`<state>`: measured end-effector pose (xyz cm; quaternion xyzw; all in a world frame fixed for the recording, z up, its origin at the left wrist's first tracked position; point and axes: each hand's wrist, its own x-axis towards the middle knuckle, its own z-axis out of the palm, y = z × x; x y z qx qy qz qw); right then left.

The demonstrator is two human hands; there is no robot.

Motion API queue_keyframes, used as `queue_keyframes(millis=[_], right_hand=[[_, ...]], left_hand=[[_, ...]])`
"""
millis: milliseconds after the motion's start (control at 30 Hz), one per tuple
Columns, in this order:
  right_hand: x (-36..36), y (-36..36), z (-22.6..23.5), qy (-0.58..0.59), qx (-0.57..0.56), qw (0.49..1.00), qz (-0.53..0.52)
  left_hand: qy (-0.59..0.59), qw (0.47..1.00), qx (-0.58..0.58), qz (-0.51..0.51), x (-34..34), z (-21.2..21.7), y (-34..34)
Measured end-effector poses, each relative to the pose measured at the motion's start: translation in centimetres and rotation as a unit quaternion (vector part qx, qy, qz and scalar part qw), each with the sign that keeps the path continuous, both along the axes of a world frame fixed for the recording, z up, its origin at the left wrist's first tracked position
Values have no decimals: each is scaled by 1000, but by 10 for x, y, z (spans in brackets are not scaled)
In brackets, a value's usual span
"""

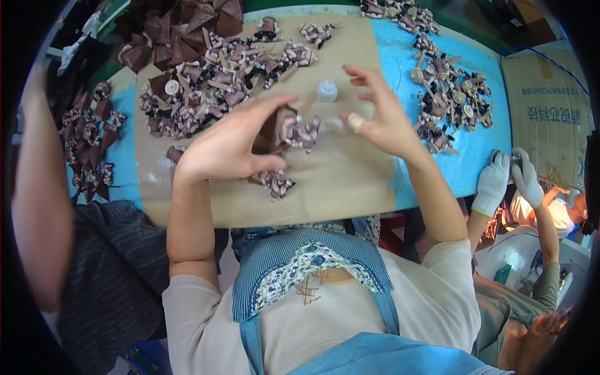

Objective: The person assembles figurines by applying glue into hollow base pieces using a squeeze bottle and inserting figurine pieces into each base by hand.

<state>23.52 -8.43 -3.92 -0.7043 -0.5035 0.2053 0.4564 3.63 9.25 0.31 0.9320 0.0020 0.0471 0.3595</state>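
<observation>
At far left a neighbouring person's bare forearm (39, 187) runs down the frame beside a scatter of dark brown pieces (90, 140) on the blue bench (431, 159). A sheet of brown cardboard (337, 181) covers the bench centre; its upper left carries a heap of small brown-and-cream wooden parts (212, 72), with folded dark brown pieces (181, 28) behind. The left hand (228, 140) lies palm down, fingers stretched toward the right, its grip clamped on a small brown assembly (289, 130) held just above the cardboard; a similar loose piece (274, 183) lies just below the hand. A small clear squeeze bottle with a white cap (326, 92) stands between the two hands; its contents cannot be told. The right hand (381, 115) hovers beside it, fingers spread apart and curled, holding nothing, one finger wrapped in pale tape (355, 122). Further right, another cluster of finished brown figures (453, 100) rests on the blue surface. At the right edge, a co-worker's white-gloved hands (509, 178) meet near a printed cardboard box (547, 115).
</observation>
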Motion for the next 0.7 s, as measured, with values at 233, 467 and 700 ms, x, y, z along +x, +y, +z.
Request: queue_keyframes(millis=[233,467,700], right_hand=[[0,26,-33,63,-44,997,7],[-5,7,-12,105,-10,994,-25],[0,-16,0,215,33,973,-71]], left_hand=[[68,997,20,18,50,26,43],[-66,942,233,231,242,-47,169],[19,954,232,188,289,-94,170]])
